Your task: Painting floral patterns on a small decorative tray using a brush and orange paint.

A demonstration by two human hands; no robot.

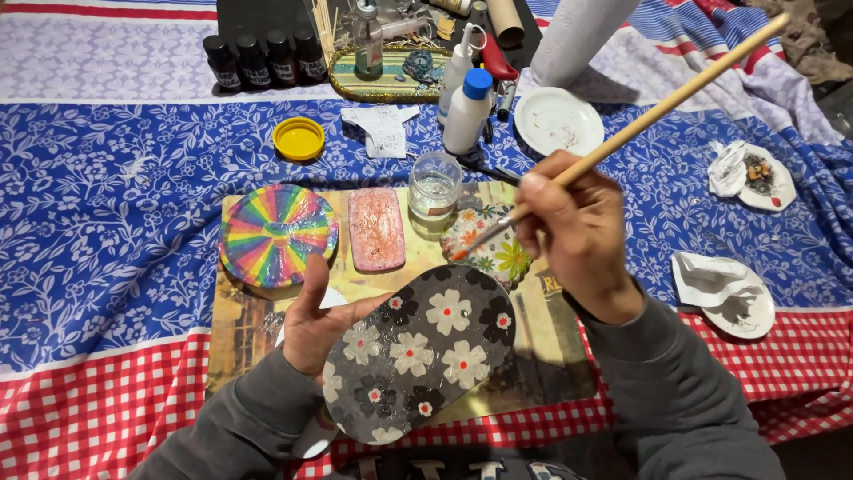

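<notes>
The left hand grips the dark flowered piece from below. The right hand pinches a long brush, coating in progress; the next stroke needs a steady tip.

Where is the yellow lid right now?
In the head view, the yellow lid lies on the blue floral cloth at upper left of centre, just above the rainbow-striped disc and left of a folded white paper.

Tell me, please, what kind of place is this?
Probably a home craft table. A patterned cloth covers it, glue bottles and small dark bottles stand at the back, and the hands hold a paintbrush and a flower-patterned oval piece.
</notes>
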